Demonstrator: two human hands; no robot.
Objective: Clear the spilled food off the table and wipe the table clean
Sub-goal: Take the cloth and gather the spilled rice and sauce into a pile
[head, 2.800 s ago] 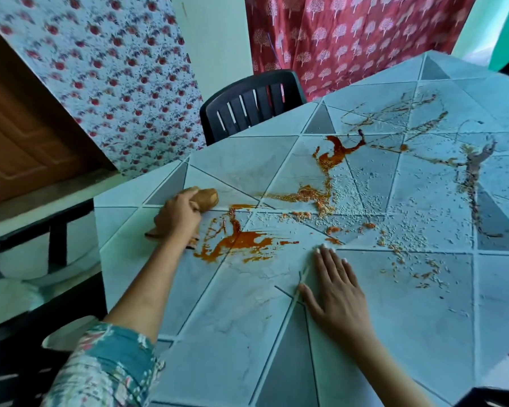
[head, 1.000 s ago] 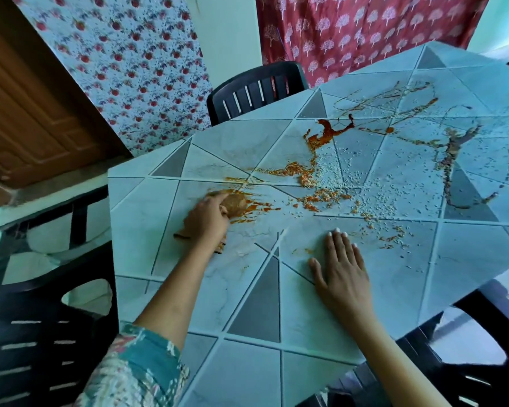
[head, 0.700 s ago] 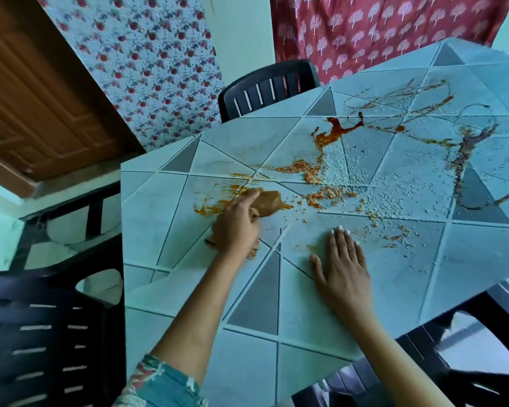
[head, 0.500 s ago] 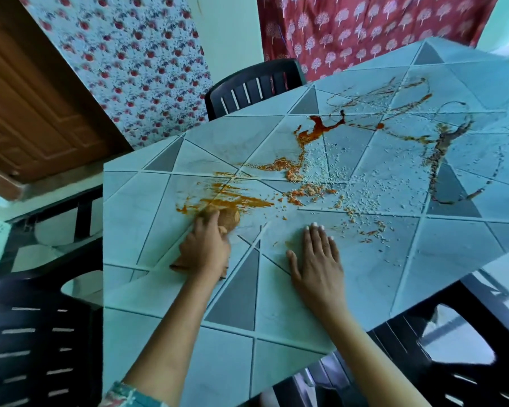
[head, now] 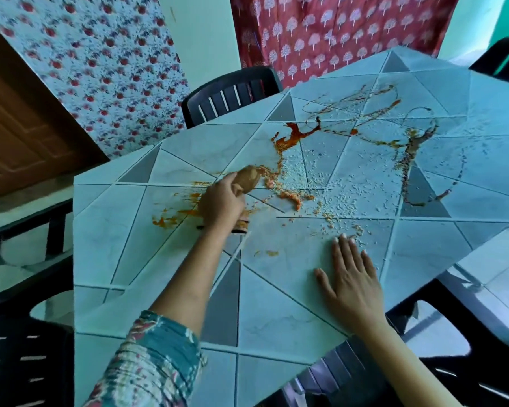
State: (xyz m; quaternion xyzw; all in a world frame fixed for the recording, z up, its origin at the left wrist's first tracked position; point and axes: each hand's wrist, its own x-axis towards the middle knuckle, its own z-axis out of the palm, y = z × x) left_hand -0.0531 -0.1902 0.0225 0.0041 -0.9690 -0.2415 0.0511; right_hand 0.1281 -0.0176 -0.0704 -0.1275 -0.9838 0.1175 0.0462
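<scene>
Moved farther up since half a second ago: my left grip [head: 222, 202], clenched round the brown cloth [head: 249, 179], pushes it into the orange sauce [head: 290, 196] and rice [head: 340, 198]. My right grip [head: 350, 279] lies flat, released, bracing on the counter [head: 276, 318]. Smears [head: 168, 220] sit behind the cloth; most of the spill lies beyond.

The table [head: 276, 318] bears orange sauce smears [head: 294, 136], scattered rice [head: 344, 198] and a dark streak [head: 409, 160]. My left hand [head: 222, 201] grips a brown cloth [head: 249, 179] on it; my right hand [head: 350, 277] lies flat.
</scene>
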